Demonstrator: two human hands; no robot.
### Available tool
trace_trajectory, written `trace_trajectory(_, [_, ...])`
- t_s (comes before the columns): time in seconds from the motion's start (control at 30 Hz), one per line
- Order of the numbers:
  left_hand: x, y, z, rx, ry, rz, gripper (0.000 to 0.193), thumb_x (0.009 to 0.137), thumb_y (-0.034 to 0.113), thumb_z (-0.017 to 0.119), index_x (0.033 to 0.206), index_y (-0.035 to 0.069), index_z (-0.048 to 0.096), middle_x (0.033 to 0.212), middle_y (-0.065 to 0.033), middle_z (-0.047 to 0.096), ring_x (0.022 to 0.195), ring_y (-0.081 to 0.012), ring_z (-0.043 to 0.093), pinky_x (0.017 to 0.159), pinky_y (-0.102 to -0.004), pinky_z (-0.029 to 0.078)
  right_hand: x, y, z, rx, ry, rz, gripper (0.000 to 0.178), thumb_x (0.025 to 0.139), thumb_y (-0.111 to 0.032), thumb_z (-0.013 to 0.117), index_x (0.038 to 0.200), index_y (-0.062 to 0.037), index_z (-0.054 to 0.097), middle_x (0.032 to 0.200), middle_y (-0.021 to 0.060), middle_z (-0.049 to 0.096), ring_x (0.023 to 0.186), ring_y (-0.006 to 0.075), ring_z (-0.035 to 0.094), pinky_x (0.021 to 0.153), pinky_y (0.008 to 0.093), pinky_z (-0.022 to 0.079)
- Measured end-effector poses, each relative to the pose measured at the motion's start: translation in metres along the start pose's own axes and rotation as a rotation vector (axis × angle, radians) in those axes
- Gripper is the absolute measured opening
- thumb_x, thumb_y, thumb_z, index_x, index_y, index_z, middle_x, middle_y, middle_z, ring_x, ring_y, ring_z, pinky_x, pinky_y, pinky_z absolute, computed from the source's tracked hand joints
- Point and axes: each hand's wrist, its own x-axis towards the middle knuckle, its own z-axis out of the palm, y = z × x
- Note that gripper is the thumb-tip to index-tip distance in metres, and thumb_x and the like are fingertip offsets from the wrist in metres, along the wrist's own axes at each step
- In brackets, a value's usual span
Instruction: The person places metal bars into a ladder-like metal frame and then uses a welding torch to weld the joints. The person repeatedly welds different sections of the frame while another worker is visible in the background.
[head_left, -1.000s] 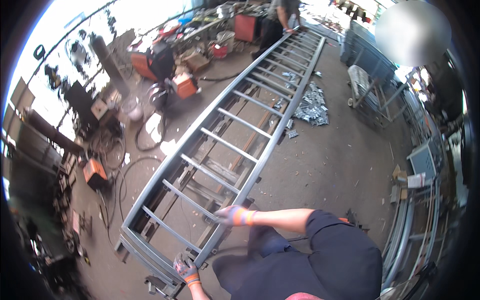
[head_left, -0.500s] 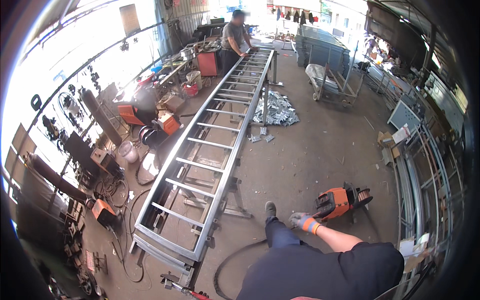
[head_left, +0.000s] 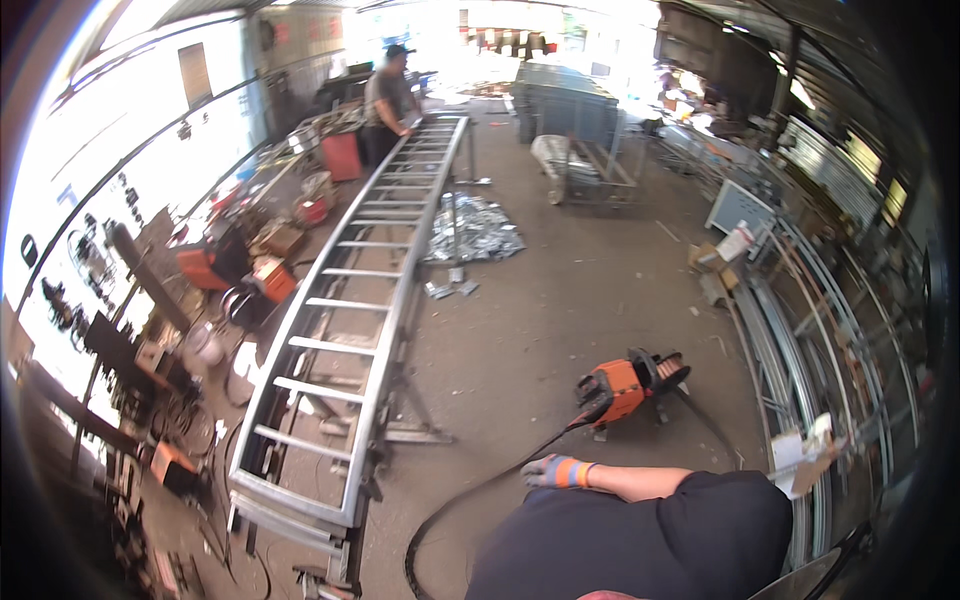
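Observation:
My right hand (head_left: 548, 471), in a grey glove with an orange and blue cuff, is held in front of my body with its fingers loosely apart; I see nothing in it. Just beyond it a black cable (head_left: 472, 492) runs from an orange wire-feeder unit (head_left: 620, 388) on the floor. My left hand is out of the picture. To the left stands a long ladder-like metal frame (head_left: 325, 345) with several rungs, raised on stands. A metal tool or clamp (head_left: 325, 580) shows partly at its near end, blurred.
A co-worker (head_left: 390, 105) stands at the frame's far end, hands by it. A pile of silvery metal pieces (head_left: 475, 228) lies beside it. Metal bars (head_left: 790, 385) line the right side. A cart (head_left: 590, 180) and stacked panels (head_left: 565, 100) stand farther back. Welding gear clutters the left.
My view has turned right, so the frame and co-worker sit farther left. My right hand has come in closer to my body. My foot and leg have left the picture.

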Motion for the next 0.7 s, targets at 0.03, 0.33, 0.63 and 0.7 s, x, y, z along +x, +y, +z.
trace_trajectory(0.03, [-0.011,0.013,0.008,0.038,0.016,0.071,0.065,0.105,0.059,0.052,0.135,0.002,0.062,0.129,-0.0176,0.071,0.112,-0.0391,0.067,0.096,-0.0505,0.055,-0.002,-0.005,0.001,0.006,-0.013,-0.002,0.052,0.101,-0.047,0.062,0.137,-0.0094,0.067,0.131,0.0193,0.072,0.122,0.0392,0.068,0.105,0.0458,0.052])
trace_trajectory(0.33, [-0.208,0.134,-0.005,0.187,0.088,0.562,0.058,0.106,0.051,0.055,0.131,-0.001,0.064,0.129,-0.0193,0.07,0.114,-0.0382,0.067,0.099,-0.0495,0.054,0.018,-0.143,0.04,0.304,-0.196,-0.53,0.064,0.097,-0.044,0.071,0.147,-0.0053,0.058,0.125,0.0204,0.071,0.118,0.0385,0.067,0.102,0.0463,0.053])
trace_trajectory(0.63, [-0.308,0.141,0.012,-0.052,-0.099,0.97,0.04,0.095,0.028,0.071,0.122,-0.002,0.068,0.116,-0.0208,0.072,0.105,-0.0388,0.07,0.097,-0.0494,0.053,-0.007,-0.277,0.064,0.386,0.368,-0.756,0.089,0.09,-0.036,0.079,0.158,-0.0015,0.034,0.153,0.0209,0.049,0.139,0.0353,0.051,0.114,0.0436,0.042])
trace_trajectory(0.7, [-0.299,0.149,0.022,0.033,-0.384,1.015,0.047,0.083,0.024,0.081,0.123,0.002,0.068,0.109,-0.0155,0.071,0.093,-0.0378,0.069,0.088,-0.0485,0.052,-0.006,-0.258,0.062,0.297,0.576,-0.763,0.078,0.089,-0.033,0.079,0.151,-0.0033,0.042,0.146,0.019,0.053,0.133,0.034,0.055,0.109,0.0432,0.045])
